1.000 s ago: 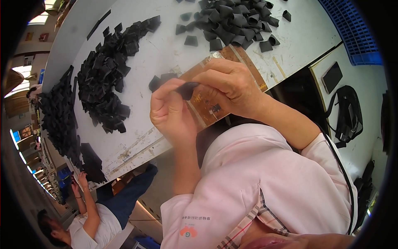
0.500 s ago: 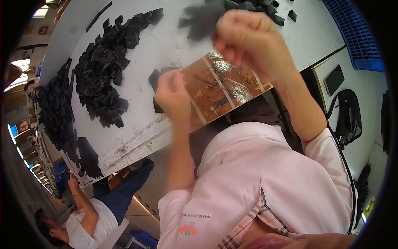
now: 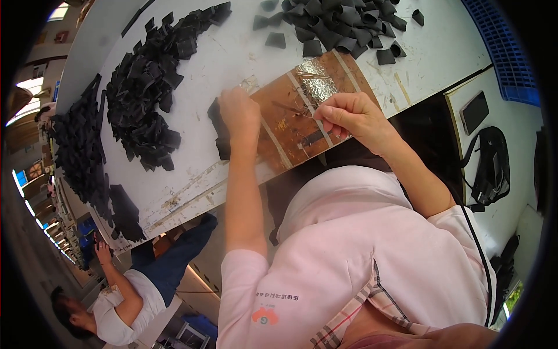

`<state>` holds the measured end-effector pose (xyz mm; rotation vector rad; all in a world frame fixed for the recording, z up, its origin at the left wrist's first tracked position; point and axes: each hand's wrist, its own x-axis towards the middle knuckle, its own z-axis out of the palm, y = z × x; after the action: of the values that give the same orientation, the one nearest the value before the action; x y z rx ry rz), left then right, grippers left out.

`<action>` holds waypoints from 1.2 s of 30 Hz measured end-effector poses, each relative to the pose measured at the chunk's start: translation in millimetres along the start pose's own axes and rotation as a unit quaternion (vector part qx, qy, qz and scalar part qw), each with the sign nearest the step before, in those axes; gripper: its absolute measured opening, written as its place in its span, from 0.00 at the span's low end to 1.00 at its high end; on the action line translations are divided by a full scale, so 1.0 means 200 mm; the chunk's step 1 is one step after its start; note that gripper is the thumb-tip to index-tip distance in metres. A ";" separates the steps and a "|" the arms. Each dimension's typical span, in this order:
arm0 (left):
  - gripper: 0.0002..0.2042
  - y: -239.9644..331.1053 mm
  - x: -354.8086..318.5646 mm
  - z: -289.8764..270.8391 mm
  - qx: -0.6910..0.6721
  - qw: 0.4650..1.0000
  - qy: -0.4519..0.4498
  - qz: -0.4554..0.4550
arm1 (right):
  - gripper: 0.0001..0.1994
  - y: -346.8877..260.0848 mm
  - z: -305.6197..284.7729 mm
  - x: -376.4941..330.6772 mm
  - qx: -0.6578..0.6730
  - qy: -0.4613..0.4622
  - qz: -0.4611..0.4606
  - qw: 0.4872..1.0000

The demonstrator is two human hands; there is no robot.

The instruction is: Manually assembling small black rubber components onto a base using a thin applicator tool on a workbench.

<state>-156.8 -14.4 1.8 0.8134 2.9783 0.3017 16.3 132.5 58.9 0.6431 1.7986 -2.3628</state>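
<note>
A brown board (image 3: 290,125) with shiny tape strips lies at the near edge of the white table (image 3: 232,52). My left hand (image 3: 238,113) rests at the board's left edge, its fingers curled over a small stack of black rubber-like pieces (image 3: 218,136). My right hand (image 3: 349,116) hovers over the board's right part, thumb and fingers pinched together above a dark strip. Whether anything is in that pinch is too small to tell.
Heaps of black pieces lie at the left (image 3: 145,99), along the far-left edge (image 3: 75,151) and at the top (image 3: 343,26). A blue crate (image 3: 511,52) stands top right. A phone (image 3: 474,110) and a black bag (image 3: 491,163) lie to the right. Another person (image 3: 125,302) sits lower left.
My right hand rose to the far heap of black pieces, then came back down onto the board. My left hand shifted left to the black stack at the board's edge.
</note>
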 end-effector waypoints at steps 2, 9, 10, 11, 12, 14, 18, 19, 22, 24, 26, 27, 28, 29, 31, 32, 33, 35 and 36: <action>0.04 -0.02 -0.04 -0.02 -0.059 0.998 0.029 0.013 | 0.10 0.00 0.03 -0.01 0.013 -0.025 0.002 1.000; 0.10 -0.16 -0.31 -0.12 -0.231 0.941 0.231 -0.088 | 0.09 0.10 0.08 -0.01 -0.015 -0.039 0.013 0.999; 0.11 -0.18 -0.35 -0.11 -0.245 0.941 0.208 -0.109 | 0.09 0.11 0.08 -0.01 -0.035 -0.035 0.017 0.999; 0.11 -0.21 -0.39 -0.11 -0.244 0.940 0.210 -0.114 | 0.09 0.11 0.09 -0.01 -0.056 -0.034 0.020 0.998; 0.13 -0.22 -0.42 -0.09 -0.213 0.952 0.203 -0.089 | 0.09 0.11 0.10 0.00 -0.057 -0.038 0.022 0.997; 0.15 -0.26 -0.47 -0.05 -0.181 0.962 0.195 -0.068 | 0.09 0.11 0.12 0.00 -0.088 -0.040 0.018 0.995; 0.19 -0.35 -0.51 0.05 -0.126 0.969 0.169 -0.132 | 0.09 0.13 0.15 0.01 -0.110 -0.038 0.006 0.993; 0.18 -0.38 -0.51 0.06 -0.080 0.976 0.171 -0.112 | 0.10 0.14 0.17 0.02 -0.121 -0.042 0.020 0.992; 0.14 -0.45 -0.51 0.07 -0.172 0.959 0.146 -0.171 | 0.10 0.15 0.21 0.02 -0.133 -0.056 0.033 0.989; 0.12 -0.53 -0.53 0.09 -0.304 0.912 0.120 -0.246 | 0.10 0.15 0.24 0.03 -0.132 -0.069 0.028 0.988; 0.10 -0.58 -0.56 0.10 -0.404 0.852 0.153 -0.296 | 0.10 0.14 0.27 0.05 -0.172 -0.088 0.019 0.981; 0.08 -0.57 -0.58 0.08 -0.440 0.839 0.158 -0.279 | 0.10 0.15 0.29 0.05 -0.173 -0.088 0.020 0.981; 0.08 -0.56 -0.60 0.05 -0.442 0.838 0.158 -0.280 | 0.10 0.17 0.30 0.06 -0.224 -0.065 -0.044 0.971; 0.07 -0.50 -0.61 -0.03 -0.516 0.809 0.148 -0.240 | 0.11 0.18 0.32 0.07 -0.273 -0.043 -0.107 0.955; 0.05 -0.39 -0.62 -0.18 -0.616 0.761 0.098 -0.177 | 0.10 0.16 0.39 0.06 -0.274 -0.015 -0.187 0.943; 0.05 -0.33 -0.62 -0.24 -0.620 0.759 0.096 -0.175 | 0.11 0.14 0.42 0.06 -0.271 0.015 -0.267 0.925; 0.06 -0.28 -0.63 -0.29 -0.640 0.752 0.051 -0.149 | 0.11 0.12 0.44 0.06 -0.269 0.002 -0.272 0.924; 0.07 -0.20 -0.64 -0.30 -0.673 0.734 0.009 -0.092 | 0.10 0.08 0.44 0.06 -0.293 -0.039 -0.257 0.920; 0.07 -0.15 -0.63 -0.29 -0.675 0.732 0.007 -0.090 | 0.10 0.08 0.43 0.06 -0.314 -0.080 -0.241 0.915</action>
<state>-67.9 -113.5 50.8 0.2567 1.8552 2.0175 -13.1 48.5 58.7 -0.0871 2.6563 -1.7700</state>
